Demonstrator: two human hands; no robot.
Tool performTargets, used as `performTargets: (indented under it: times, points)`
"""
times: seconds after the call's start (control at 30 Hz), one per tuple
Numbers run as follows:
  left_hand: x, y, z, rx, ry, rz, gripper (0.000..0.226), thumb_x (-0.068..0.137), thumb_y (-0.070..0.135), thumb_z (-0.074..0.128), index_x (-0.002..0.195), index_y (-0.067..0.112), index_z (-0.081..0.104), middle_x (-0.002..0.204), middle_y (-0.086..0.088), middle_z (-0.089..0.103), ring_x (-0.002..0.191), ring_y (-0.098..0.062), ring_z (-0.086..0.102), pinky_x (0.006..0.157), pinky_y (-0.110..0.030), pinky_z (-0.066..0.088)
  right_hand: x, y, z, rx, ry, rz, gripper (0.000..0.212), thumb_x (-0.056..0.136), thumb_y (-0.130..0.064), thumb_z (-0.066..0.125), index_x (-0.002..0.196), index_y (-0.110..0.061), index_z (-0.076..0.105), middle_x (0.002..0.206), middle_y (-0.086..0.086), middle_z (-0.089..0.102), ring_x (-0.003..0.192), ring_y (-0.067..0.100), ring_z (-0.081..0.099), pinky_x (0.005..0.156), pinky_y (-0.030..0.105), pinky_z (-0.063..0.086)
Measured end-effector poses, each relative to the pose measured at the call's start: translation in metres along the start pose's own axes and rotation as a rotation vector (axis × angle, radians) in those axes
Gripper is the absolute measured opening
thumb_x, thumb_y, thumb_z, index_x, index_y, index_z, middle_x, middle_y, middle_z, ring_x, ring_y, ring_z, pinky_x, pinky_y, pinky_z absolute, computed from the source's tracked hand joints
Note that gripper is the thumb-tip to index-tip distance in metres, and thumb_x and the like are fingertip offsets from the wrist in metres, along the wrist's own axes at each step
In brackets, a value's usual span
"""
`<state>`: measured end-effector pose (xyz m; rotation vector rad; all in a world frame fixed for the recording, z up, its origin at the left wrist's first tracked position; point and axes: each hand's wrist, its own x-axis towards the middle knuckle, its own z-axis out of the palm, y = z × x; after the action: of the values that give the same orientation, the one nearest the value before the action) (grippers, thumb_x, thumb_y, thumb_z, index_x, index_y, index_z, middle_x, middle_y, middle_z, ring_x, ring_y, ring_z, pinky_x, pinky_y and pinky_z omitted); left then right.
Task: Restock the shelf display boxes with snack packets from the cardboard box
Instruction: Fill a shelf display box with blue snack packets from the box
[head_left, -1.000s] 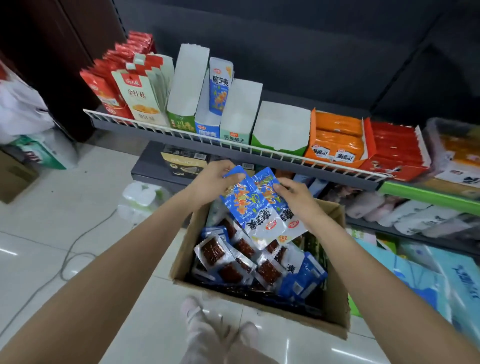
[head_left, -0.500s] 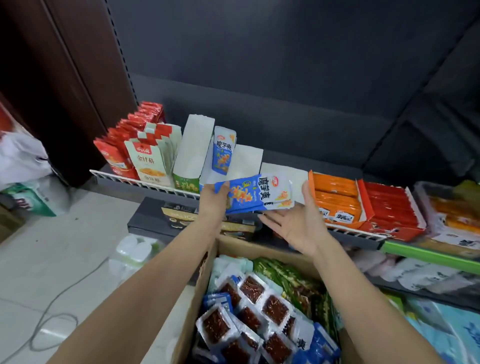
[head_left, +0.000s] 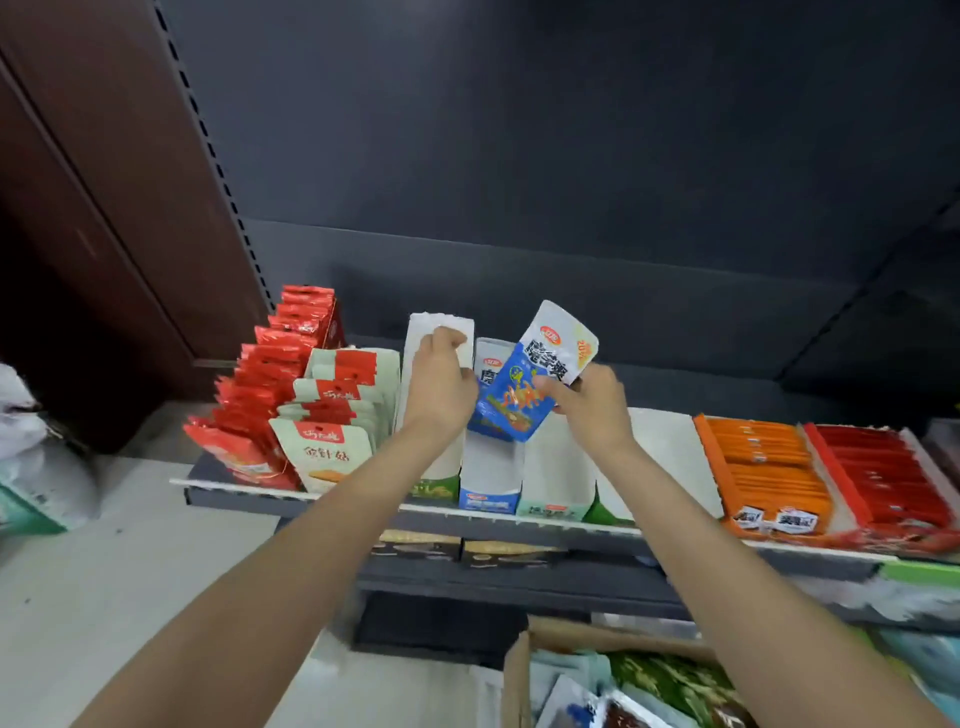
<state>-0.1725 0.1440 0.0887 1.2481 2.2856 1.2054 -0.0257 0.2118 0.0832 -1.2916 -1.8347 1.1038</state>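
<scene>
1. The shelf (head_left: 332, 501) carries a row of display boxes side by side; at its left end stand red packets (head_left: 270, 384) and pale green packets (head_left: 332, 415), at its right end an orange tray (head_left: 763, 467) and a red tray (head_left: 893, 473).
2. The cardboard box (head_left: 517, 680) sits on the floor below, at the bottom edge of view, with mixed snack packets inside.
3. The blue display box (head_left: 488, 488) stands between two white-walled ones and has one blue packet (head_left: 488, 364) upright at its back.
4. The left hand (head_left: 439, 384) has its grip curled over the tall white box (head_left: 441, 325) beside it.
5. The right hand (head_left: 592, 405) pinches a blue-and-white snack packet (head_left: 535, 379), tilted, its lower end just above the blue box.
</scene>
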Motion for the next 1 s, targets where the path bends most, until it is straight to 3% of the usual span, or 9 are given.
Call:
performTargets:
  times: [0.17, 0.23, 0.27, 0.37, 0.53, 0.7, 0.8, 0.9, 1.0]
  points:
    - [0.056, 0.012, -0.01, 0.353, -0.263, 0.331, 0.063, 0.083, -0.008, 0.045, 0.142, 0.01, 0.035, 0.145, -0.01, 0.037, 0.137, -0.025, 0.027, 0.108, -0.03, 0.025, 0.02, 0.003, 0.025, -0.102, -0.084, 0.045, 0.018, 0.084, -0.011, 0.069, 0.098, 0.001, 0.069, 0.091, 0.015, 0.069, 0.079, 0.022, 0.062, 0.06, 0.031, 0.055]
    - [0.071, 0.012, -0.007, 0.538, -0.401, 0.438, 0.062, 0.084, -0.005, 0.045, 0.143, 0.013, 0.036, 0.148, -0.008, 0.035, 0.142, -0.021, 0.021, 0.113, -0.032, 0.019, 0.025, 0.009, 0.032, -0.116, -0.148, 0.068, 0.019, 0.083, -0.008, 0.07, 0.099, 0.002, 0.069, 0.095, 0.017, 0.07, 0.085, 0.025, 0.066, 0.067, 0.033, 0.057]
    - [0.077, 0.01, -0.005, 0.591, -0.45, 0.478, 0.059, 0.085, -0.004, 0.045, 0.14, 0.014, 0.04, 0.146, -0.008, 0.039, 0.141, -0.02, 0.025, 0.114, -0.032, 0.017, 0.027, 0.012, 0.034, -0.154, -0.172, 0.074, 0.02, 0.082, -0.009, 0.071, 0.098, 0.002, 0.069, 0.095, 0.015, 0.07, 0.085, 0.025, 0.066, 0.07, 0.034, 0.056]
    - [0.084, 0.003, -0.001, 0.582, -0.529, 0.508, 0.052, 0.082, -0.004, 0.046, 0.13, 0.016, 0.052, 0.132, -0.005, 0.054, 0.127, -0.02, 0.043, 0.115, -0.031, 0.009, 0.03, 0.013, 0.037, -0.238, -0.173, 0.037, 0.021, 0.082, -0.007, 0.071, 0.101, 0.0, 0.068, 0.089, 0.004, 0.066, 0.077, 0.013, 0.06, 0.057, 0.013, 0.044]
    - [0.086, -0.003, 0.0, 0.495, -0.55, 0.527, 0.051, 0.08, -0.003, 0.047, 0.127, 0.015, 0.055, 0.127, -0.005, 0.056, 0.118, -0.025, 0.049, 0.114, -0.032, 0.018, 0.036, 0.011, 0.041, -0.215, -0.063, -0.127, 0.019, 0.081, 0.005, 0.066, 0.098, -0.002, 0.07, 0.089, 0.003, 0.067, 0.072, 0.008, 0.055, 0.064, 0.002, 0.04]
    - [0.084, -0.008, 0.001, 0.467, -0.568, 0.543, 0.05, 0.083, -0.003, 0.046, 0.128, 0.017, 0.056, 0.129, -0.004, 0.054, 0.12, -0.024, 0.046, 0.11, -0.033, 0.029, 0.037, 0.01, 0.044, -0.348, 0.018, -0.218, 0.018, 0.086, -0.001, 0.063, 0.101, -0.004, 0.071, 0.097, 0.008, 0.066, 0.079, 0.011, 0.055, 0.067, 0.004, 0.039]
    - [0.08, -0.009, 0.0, 0.492, -0.499, 0.582, 0.045, 0.086, 0.002, 0.049, 0.128, 0.016, 0.056, 0.128, -0.005, 0.055, 0.119, -0.022, 0.043, 0.103, -0.029, 0.033, 0.038, 0.01, 0.049, -0.41, 0.103, -0.242, 0.024, 0.087, -0.004, 0.063, 0.11, -0.008, 0.068, 0.104, 0.008, 0.056, 0.09, 0.015, 0.056, 0.079, 0.017, 0.047]
    - [0.065, -0.01, 0.0, 0.463, -0.388, 0.579, 0.043, 0.09, 0.007, 0.048, 0.132, 0.014, 0.051, 0.133, -0.004, 0.051, 0.126, -0.02, 0.039, 0.104, -0.024, 0.025, 0.031, 0.006, 0.047, -0.228, 0.187, -0.166, 0.024, 0.086, -0.004, 0.065, 0.109, -0.008, 0.066, 0.107, 0.008, 0.057, 0.083, 0.008, 0.056, 0.071, 0.001, 0.041]
    - [0.038, -0.01, 0.0, 0.386, -0.266, 0.522, 0.039, 0.092, 0.011, 0.046, 0.13, 0.015, 0.05, 0.13, -0.002, 0.052, 0.123, -0.019, 0.04, 0.102, -0.026, 0.027, 0.01, 0.006, 0.038, -0.1, 0.177, -0.111, 0.014, 0.089, -0.007, 0.061, 0.102, -0.008, 0.066, 0.101, 0.004, 0.064, 0.077, 0.0, 0.055, 0.066, 0.001, 0.04]
